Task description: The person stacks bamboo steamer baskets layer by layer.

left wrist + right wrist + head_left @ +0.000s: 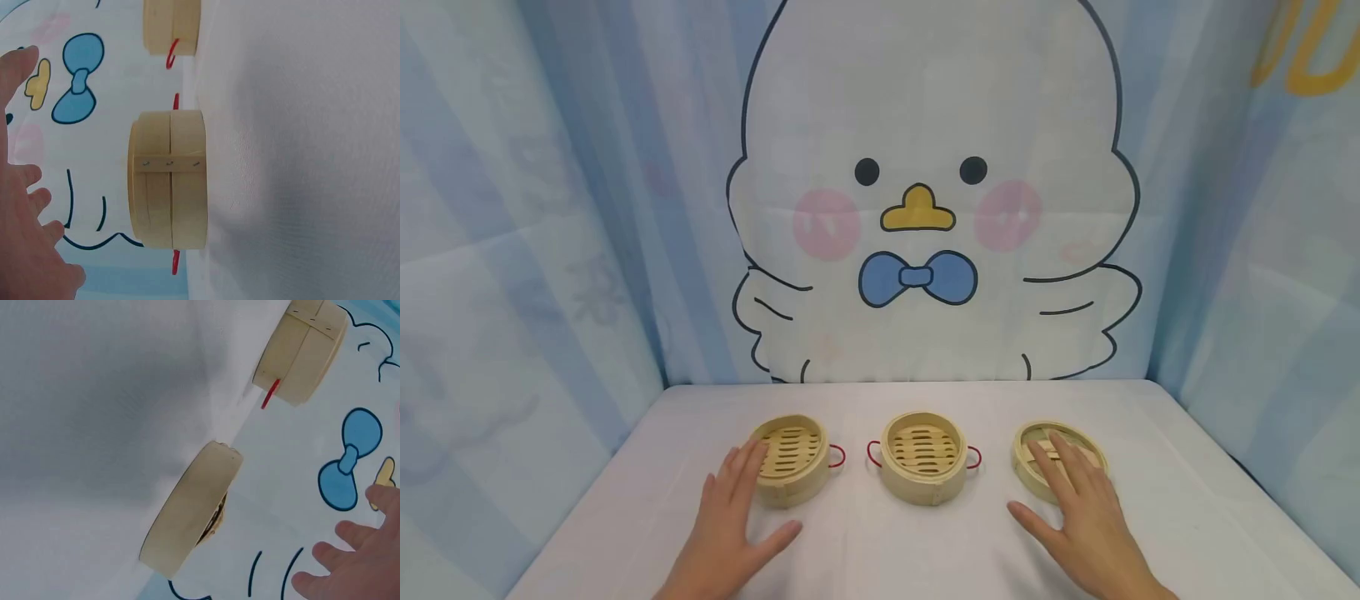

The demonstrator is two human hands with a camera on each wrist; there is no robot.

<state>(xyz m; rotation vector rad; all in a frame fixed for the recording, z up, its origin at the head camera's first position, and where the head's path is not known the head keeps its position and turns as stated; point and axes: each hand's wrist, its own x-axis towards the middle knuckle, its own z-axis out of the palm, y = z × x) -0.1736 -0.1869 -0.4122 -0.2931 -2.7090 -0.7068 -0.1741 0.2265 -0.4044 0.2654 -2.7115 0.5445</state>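
A small bamboo steamer basket (790, 462) with a slatted base and red loop handles is on the left. My left hand (730, 525) hovers before it with fingers spread, covering its left edge. The left wrist view shows that hand (31, 231) apart from the basket (169, 200). A similar steamer basket (923, 492) stands in the middle, between my hands. At the right lies a round bamboo lid (1026, 467), partly hidden behind my right hand (1086, 525). In the right wrist view, a gap separates this spread hand (356, 562) from the lid (190, 509).
A white cloth covers the table (895, 554). Behind it hangs a backdrop (925, 342) with a cartoon bird, and blue striped cloth (535, 292) drapes down both sides.
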